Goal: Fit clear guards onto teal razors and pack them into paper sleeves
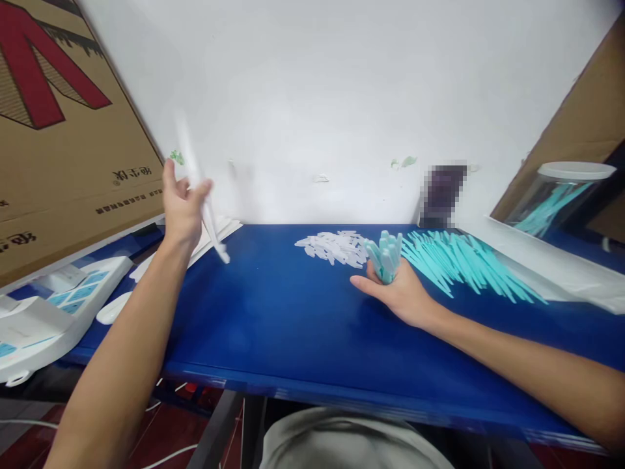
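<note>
My left hand [181, 207] is raised above the left side of the blue table [273, 326], its fingers closed on a thin white plastic bag [201, 195] that is smeared by motion. My right hand [398, 293] rests on the table right of centre, closed round a bunch of turquoise plastic sticks [385, 255] that stand upright. A heap of loose turquoise sticks [459, 260] lies just right of that hand. A pile of small white plastic pieces [334, 246] lies just left of it.
A big cardboard box [63, 124] leans at the left. White and blue packets [53, 306] sit at the table's left edge. More white bags [146, 264] lie behind my left arm. A clear jar [561, 195] holding turquoise sticks stands at the far right on white sheeting [551, 267].
</note>
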Available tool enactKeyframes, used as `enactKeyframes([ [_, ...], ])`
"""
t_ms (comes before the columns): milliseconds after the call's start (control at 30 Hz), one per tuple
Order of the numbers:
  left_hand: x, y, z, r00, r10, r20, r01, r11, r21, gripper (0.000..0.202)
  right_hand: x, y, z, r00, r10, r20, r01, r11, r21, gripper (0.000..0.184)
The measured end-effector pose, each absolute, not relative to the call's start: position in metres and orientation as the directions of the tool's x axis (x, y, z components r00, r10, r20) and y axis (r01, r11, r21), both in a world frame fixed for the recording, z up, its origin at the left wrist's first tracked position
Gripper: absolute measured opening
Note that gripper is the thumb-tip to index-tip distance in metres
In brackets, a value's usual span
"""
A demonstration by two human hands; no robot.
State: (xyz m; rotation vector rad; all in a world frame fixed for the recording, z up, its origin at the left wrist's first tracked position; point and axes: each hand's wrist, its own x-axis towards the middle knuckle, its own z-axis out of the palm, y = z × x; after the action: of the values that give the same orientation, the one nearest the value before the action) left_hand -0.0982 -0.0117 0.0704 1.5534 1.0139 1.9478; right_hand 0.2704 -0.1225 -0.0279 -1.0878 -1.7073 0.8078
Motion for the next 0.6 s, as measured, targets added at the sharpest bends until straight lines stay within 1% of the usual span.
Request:
enactKeyframes([
  [33, -0.081, -0.021, 0.074, -0.295, 0.705, 0.645, -0.083, -0.691, 0.718, 0.074, 0.270, -0.124, -0.026, -0.169, 0.908, 0.383, 0.312, 0.418, -0.853, 0.046],
  [67, -0.064, -0.031, 0.076, -0.267, 0.738, 0.620, -0.230, -0.674, 0.702, 0.059, 0.268, -0.124, -0.024, -0.169, 0.899, 0.403, 0.316, 0.437, -0.842, 0.044],
  [100, -0.050, -0.039, 0.076, -0.235, 0.762, 0.604, -0.334, -0.647, 0.686, 0.049, 0.266, -0.125, -0.020, -0.179, 0.894, 0.410, 0.334, 0.447, -0.830, 0.043],
  [133, -0.036, -0.047, 0.073, -0.219, 0.779, 0.587, -0.407, -0.620, 0.671, 0.042, 0.264, -0.124, -0.015, -0.190, 0.894, 0.405, 0.370, 0.448, -0.814, 0.042],
  [167, -0.025, -0.053, 0.070, -0.197, 0.813, 0.548, -0.454, -0.571, 0.684, 0.037, 0.261, -0.123, -0.010, -0.197, 0.899, 0.391, 0.420, 0.438, -0.795, 0.042],
  [267, 0.000, -0.065, 0.057, -0.156, 0.901, 0.405, -0.545, -0.420, 0.725, 0.032, 0.253, -0.118, 0.009, -0.202, 0.913, 0.355, 0.574, 0.404, -0.712, 0.036],
  [333, 0.010, -0.069, 0.050, -0.140, 0.921, 0.363, -0.605, -0.370, 0.705, 0.030, 0.251, -0.114, 0.019, -0.232, 0.904, 0.358, 0.666, 0.416, -0.619, 0.030],
  [400, 0.017, -0.072, 0.045, -0.133, 0.927, 0.352, -0.650, -0.349, 0.675, 0.027, 0.254, -0.109, 0.022, -0.288, 0.887, 0.360, 0.738, 0.445, -0.508, 0.027],
  [467, 0.023, -0.076, 0.041, -0.115, 0.937, 0.330, -0.665, -0.320, 0.675, 0.026, 0.261, -0.104, 0.019, -0.339, 0.865, 0.370, 0.756, 0.484, -0.440, 0.028],
  [600, 0.036, -0.082, 0.031, -0.131, 0.951, 0.279, -0.656, -0.294, 0.695, 0.032, 0.277, -0.089, 0.010, -0.401, 0.777, 0.485, 0.700, 0.601, -0.385, 0.038],
])
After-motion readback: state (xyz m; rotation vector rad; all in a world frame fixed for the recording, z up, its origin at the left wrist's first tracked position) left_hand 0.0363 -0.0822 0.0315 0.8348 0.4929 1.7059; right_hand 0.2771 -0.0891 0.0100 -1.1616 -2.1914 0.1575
